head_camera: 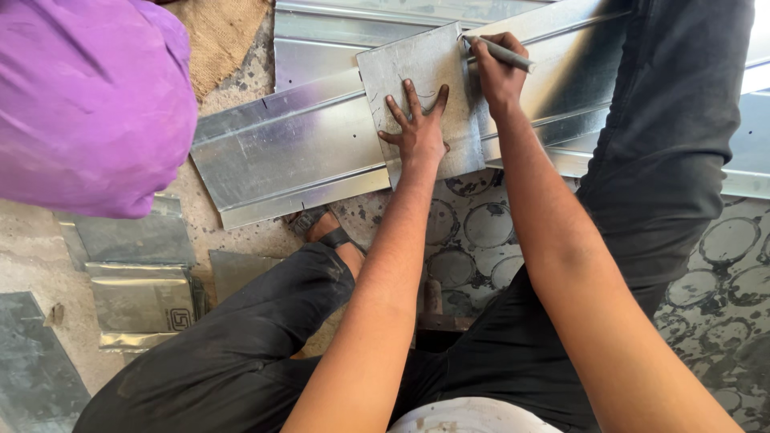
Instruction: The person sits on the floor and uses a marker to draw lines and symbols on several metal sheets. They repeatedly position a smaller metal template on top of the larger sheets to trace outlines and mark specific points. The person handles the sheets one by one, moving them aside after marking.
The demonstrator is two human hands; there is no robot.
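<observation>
Bright daylight, hard and direct. Strong glare on the ribbed galvanized sheet (pixel 321 152), blown to white at the upper right edge. Short dark shadows beside the left hand (pixel 417 132) and right hand (pixel 496 72). Purple cloth (pixel 88 104) at upper left soft, out of focus. Centre sharp; no motion blur.

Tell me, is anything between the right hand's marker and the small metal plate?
Nothing visible is. The right hand holds the marker with its tip at the top right corner of the small metal plate, while the left hand lies flat on the plate.
</observation>
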